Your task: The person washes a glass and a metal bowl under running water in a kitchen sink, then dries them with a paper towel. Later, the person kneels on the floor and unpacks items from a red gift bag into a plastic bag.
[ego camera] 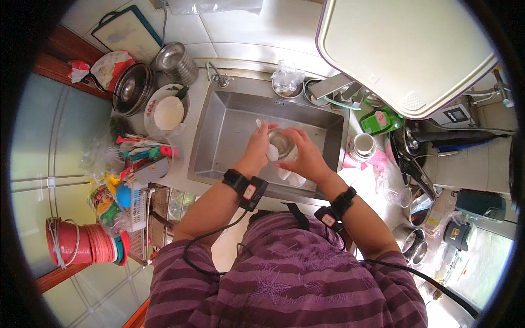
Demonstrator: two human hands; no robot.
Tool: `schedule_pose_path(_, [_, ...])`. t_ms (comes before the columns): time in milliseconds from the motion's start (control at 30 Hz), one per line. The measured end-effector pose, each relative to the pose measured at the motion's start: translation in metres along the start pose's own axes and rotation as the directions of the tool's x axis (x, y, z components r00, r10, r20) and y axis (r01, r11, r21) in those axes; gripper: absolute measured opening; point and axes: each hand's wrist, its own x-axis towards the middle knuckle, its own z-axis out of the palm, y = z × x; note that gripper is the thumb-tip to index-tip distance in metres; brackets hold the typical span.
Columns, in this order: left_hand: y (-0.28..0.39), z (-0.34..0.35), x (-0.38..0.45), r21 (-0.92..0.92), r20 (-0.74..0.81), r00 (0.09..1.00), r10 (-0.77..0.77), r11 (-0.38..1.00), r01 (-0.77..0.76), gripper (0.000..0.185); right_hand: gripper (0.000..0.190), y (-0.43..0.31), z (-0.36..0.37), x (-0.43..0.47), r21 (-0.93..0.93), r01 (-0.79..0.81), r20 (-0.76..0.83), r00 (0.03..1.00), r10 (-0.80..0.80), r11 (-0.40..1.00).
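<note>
Above the basin of the stainless steel sink (242, 104), my left hand (256, 148) grips a white spoon (272, 153). The spoon's handle tip pokes up past my fingers and its bowl hangs by my palm. A small clear round bowl (281, 143) is between both hands. My right hand (307, 153) curves around the far side of this bowl, fingers on its rim and thumb lower down. Beneath my right hand, white pieces of crockery (296, 179) lie in the sink, partly hidden by it.
A faucet (221, 80) rises at the sink's back left. Stacked white cups (363, 144) and a green detergent bottle (379, 121) stand to the right. Left of the sink are a large bowl (149, 117) and pot lids (131, 90). A pale board (406, 49) overhangs the back right.
</note>
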Motion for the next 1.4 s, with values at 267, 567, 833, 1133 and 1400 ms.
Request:
schedule_pose_path(267, [-0.003, 0.000, -0.016, 0.183, 0.232, 0.966, -0.116, 0.980, 0.074, 0.035, 0.059, 0.030, -0.017, -0.022, 0.246, -0.087, 0.063, 0.995, 0.073, 0.965])
schedule_pose_path(567, [-0.003, -0.047, -0.013, 0.311, 0.131, 0.982, -0.139, 0.946, 0.092, 0.022, 0.054, 0.048, -0.016, -0.036, 0.202, -0.247, -0.003, 0.968, 0.253, 0.948])
schedule_pose_path(833, [0.060, -0.115, 0.019, -0.049, -0.468, 0.834, 0.293, 0.933, -0.355, 0.019, 0.036, 0.082, -0.015, -0.076, 0.326, -0.516, 0.052, 0.847, 0.530, 0.792])
schedule_pose_path(1133, [0.244, -0.164, 0.105, 0.001, -0.600, 0.610, 0.518, 0.763, -0.646, 0.037, 0.034, 0.062, -0.023, -0.080, 0.381, -0.590, 0.007, 0.772, 0.636, 0.712])
schedule_pose_path(1400, [0.247, -0.147, 0.099, 0.081, -0.588, 0.578, 0.566, 0.752, -0.654, 0.051, 0.018, 0.059, -0.015, -0.073, 0.355, -0.579, -0.002, 0.785, 0.620, 0.734])
